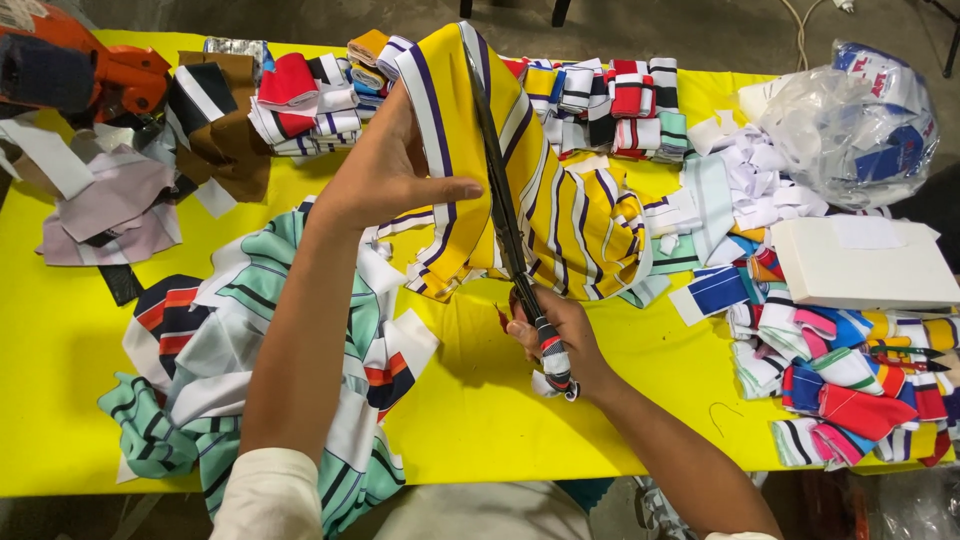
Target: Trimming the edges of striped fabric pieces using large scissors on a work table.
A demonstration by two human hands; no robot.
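Note:
My left hand (385,170) grips a yellow fabric strip with purple and white stripes (560,215), holding it up above the yellow table (480,410). My right hand (555,340) is closed on the taped handles of long black scissors (500,190). The blades run up along the raised fabric, close to my left thumb. The rest of the yellow fabric bunches down to the right of the blades.
A mint, white and orange striped cloth pile (250,390) lies under my left arm. Folded striped pieces (600,100) line the far edge and fill the right side (850,390). A white box (860,265), a plastic bag (860,120) and an orange tool (70,65) stand around.

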